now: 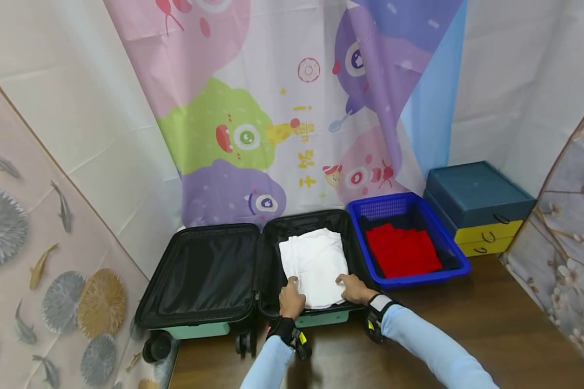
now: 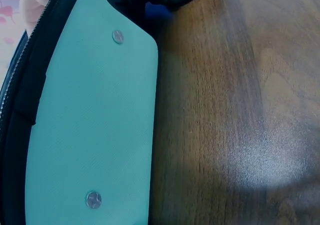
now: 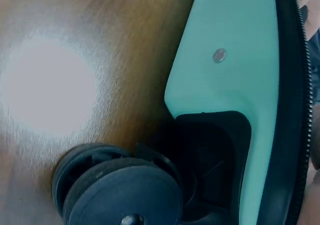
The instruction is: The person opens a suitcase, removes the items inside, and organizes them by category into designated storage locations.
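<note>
An opened mint-green suitcase (image 1: 209, 270) with black lining lies on the wooden table. Inside its right half is a folded white garment (image 1: 316, 265), spread nearly flat. My left hand (image 1: 292, 299) grips the garment's near left corner, its thumb on top. At the near right corner my right hand (image 1: 356, 289) holds the cloth, with the fingers bent in at its edge. Both wrists pass over the suitcase's front rim. The left wrist view is mostly the green shell (image 2: 95, 115); the right wrist view adds a black wheel (image 3: 130, 195). Only slivers of the hands appear there.
A blue plastic basket (image 1: 408, 281) with folded red clothing (image 1: 402, 251) and dark cloth stands right of the suitcase. Behind it are stacked teal and yellow boxes (image 1: 481, 194). A cartoon-print curtain (image 1: 272, 108) hangs behind. Wooden table (image 1: 467, 324) extends in front.
</note>
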The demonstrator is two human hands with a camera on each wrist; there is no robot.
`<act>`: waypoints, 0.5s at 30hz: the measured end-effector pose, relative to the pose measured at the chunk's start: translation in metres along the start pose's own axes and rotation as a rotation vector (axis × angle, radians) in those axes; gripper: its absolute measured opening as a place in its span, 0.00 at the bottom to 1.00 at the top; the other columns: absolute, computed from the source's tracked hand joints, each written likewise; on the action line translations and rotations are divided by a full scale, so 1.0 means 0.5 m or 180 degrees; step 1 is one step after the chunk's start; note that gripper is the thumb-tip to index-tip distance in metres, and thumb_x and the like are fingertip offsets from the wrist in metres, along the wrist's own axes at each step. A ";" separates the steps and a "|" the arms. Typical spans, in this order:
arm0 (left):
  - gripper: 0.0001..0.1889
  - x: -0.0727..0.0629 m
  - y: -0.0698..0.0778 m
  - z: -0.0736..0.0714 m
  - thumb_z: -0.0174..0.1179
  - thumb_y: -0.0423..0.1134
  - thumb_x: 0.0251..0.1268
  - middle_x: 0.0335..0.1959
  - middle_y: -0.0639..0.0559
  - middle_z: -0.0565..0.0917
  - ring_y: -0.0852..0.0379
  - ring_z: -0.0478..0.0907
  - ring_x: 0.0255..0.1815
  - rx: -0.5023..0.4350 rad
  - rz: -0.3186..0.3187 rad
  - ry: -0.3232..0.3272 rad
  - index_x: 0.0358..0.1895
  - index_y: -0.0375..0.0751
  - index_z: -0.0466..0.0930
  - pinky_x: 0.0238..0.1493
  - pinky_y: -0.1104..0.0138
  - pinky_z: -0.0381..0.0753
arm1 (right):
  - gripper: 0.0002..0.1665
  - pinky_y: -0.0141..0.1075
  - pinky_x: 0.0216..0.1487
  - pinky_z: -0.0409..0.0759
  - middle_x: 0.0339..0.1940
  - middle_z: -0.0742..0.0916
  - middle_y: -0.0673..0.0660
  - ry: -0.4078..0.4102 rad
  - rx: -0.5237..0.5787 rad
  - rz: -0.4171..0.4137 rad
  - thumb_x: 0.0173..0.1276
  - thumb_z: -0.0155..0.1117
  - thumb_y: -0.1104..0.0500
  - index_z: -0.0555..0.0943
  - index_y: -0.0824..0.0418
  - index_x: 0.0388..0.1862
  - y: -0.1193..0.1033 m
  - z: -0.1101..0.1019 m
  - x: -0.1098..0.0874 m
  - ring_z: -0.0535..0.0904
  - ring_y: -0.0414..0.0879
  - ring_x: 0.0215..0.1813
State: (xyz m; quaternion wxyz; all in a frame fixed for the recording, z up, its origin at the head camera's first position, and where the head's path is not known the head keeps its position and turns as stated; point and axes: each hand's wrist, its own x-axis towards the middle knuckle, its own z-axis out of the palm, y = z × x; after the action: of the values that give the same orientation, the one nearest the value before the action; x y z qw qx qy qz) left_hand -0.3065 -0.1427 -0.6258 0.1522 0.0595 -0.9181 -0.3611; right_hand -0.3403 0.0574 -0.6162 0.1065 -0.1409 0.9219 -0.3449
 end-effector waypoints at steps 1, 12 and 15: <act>0.25 0.001 0.000 0.001 0.57 0.23 0.44 0.33 0.29 0.81 0.30 0.77 0.32 -0.0032 -0.0032 0.0007 0.52 0.32 0.80 0.36 0.46 0.75 | 0.24 0.53 0.54 0.73 0.47 0.81 0.69 0.0056 0.0064 0.0002 0.49 0.60 0.77 0.80 0.69 0.49 -0.001 -0.002 0.002 0.75 0.62 0.53; 0.18 0.000 0.010 -0.017 0.56 0.35 0.64 0.20 0.43 0.76 0.52 0.65 0.19 -0.0213 -0.0318 -0.0585 0.56 0.35 0.80 0.25 0.59 0.64 | 0.08 0.41 0.41 0.76 0.38 0.84 0.59 0.0285 0.0551 0.0279 0.56 0.66 0.66 0.82 0.68 0.35 -0.012 -0.008 0.015 0.78 0.52 0.41; 0.13 -0.001 0.012 -0.017 0.60 0.37 0.65 0.28 0.45 0.80 0.51 0.72 0.24 -0.0244 -0.0271 -0.0511 0.50 0.35 0.82 0.30 0.57 0.71 | 0.05 0.41 0.38 0.75 0.36 0.85 0.59 0.0453 0.0610 0.0285 0.53 0.67 0.70 0.82 0.66 0.30 -0.012 -0.003 0.015 0.78 0.54 0.40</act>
State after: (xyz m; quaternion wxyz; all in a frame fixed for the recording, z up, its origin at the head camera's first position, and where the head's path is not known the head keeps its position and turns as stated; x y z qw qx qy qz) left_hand -0.3034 -0.1437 -0.6159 0.0649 0.0634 -0.9095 -0.4058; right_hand -0.3466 0.0515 -0.6118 0.0691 -0.0640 0.8953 -0.4354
